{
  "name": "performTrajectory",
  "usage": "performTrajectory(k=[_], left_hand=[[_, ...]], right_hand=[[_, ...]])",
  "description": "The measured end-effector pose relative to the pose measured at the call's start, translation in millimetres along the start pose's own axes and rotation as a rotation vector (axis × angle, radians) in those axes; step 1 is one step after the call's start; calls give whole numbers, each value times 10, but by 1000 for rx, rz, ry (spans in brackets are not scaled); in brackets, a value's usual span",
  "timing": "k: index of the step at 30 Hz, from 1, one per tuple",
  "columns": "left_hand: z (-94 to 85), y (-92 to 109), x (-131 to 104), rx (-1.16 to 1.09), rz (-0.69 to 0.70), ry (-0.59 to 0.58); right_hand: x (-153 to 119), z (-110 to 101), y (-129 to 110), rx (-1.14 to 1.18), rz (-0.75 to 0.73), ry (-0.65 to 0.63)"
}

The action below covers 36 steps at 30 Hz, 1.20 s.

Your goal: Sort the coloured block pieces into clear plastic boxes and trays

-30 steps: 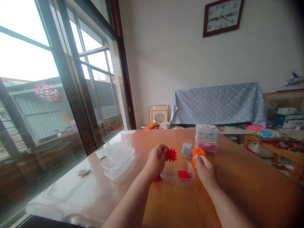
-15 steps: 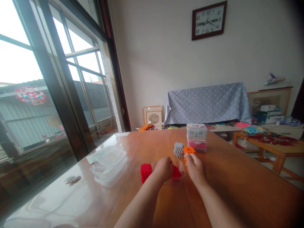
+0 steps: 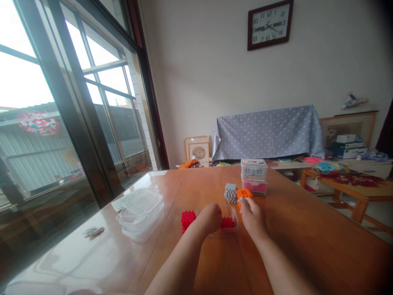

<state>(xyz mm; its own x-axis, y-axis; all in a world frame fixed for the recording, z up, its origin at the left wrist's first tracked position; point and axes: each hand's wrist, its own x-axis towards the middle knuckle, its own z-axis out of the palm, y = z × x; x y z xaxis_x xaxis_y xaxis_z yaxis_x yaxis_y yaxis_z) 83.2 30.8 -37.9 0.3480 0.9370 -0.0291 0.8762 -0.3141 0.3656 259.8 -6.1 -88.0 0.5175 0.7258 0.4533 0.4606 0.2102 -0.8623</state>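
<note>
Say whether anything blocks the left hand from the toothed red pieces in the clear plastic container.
Nothing visible does: the bare left hand is over the open clear plastic container, close beside the toothed red pieces.

The left hand (image 3: pixel 211 218) is at the clear tub (image 3: pixel 237 221), close by the red pieces (image 3: pixel 227 223) in it. The right hand (image 3: pixel 254 217) has the orange block (image 3: pixel 245 193) in its grip. A gray stack (image 3: pixel 231 193) and a red stack (image 3: pixel 188 219) sit on the desk (image 3: pixel 307 229)
</note>
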Motion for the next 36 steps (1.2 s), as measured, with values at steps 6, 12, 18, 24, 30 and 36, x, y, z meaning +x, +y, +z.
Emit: performTrajectory(k=[6,12,18,24,30,36], left_hand=[[-71,39,9,62,105,-85],[-125,107,81,109,153,-200],[-95,115,110,92,164,-141],[-12,104,121,35,160,-65],[-4,106,105,10,152,-36],[-226,68,-41,-90,171,131]], right_hand=[[7,14,19,5,16,0],[9,11,14,10,36,-1],[11,4,-4,8,27,-7],[14,7,-5,22,29,-15],[14,5,3,3,23,-17],[25,18,38,-5,20,-28]])
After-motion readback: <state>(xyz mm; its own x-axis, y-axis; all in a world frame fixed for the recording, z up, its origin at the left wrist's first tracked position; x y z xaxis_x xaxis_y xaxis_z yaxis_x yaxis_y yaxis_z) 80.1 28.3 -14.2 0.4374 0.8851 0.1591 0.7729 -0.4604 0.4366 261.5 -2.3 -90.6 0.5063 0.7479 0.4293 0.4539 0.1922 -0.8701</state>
